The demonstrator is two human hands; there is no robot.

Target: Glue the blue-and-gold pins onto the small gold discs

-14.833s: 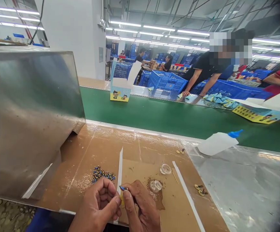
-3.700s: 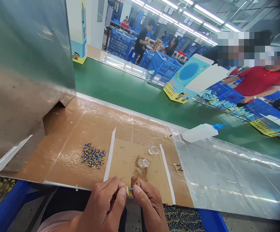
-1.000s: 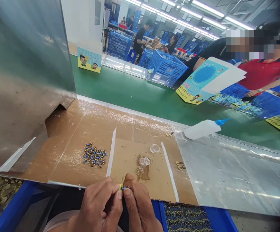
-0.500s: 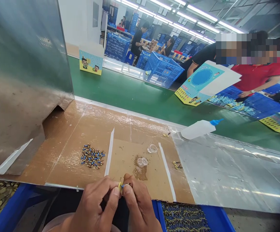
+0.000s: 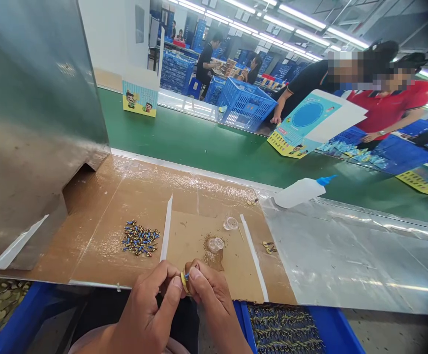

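My left hand (image 5: 151, 307) pinches a small yellow disc (image 5: 183, 281) at the near edge of the cardboard-covered bench (image 5: 103, 216). My right hand (image 5: 212, 300) pinches a tiny blue part (image 5: 186, 277) against that disc. Both hands meet fingertip to fingertip, fingers closed. A heap of small blue-and-gold pieces (image 5: 139, 239) lies on the cardboard to the left beyond my hands. Two clear little caps (image 5: 216, 244) sit just ahead on a glue-stained patch.
A white squeeze bottle with a blue nozzle (image 5: 302, 190) lies by the green conveyor belt (image 5: 214, 147). A steel panel (image 5: 33, 128) stands at left. Blue bins of parts (image 5: 288, 332) sit below the bench. Printed boxes (image 5: 140, 93) and people stand across the belt.
My hands stay pinched together on the disc and the blue part, shifting slightly. The view has drifted; the box on the belt sits a little further left.
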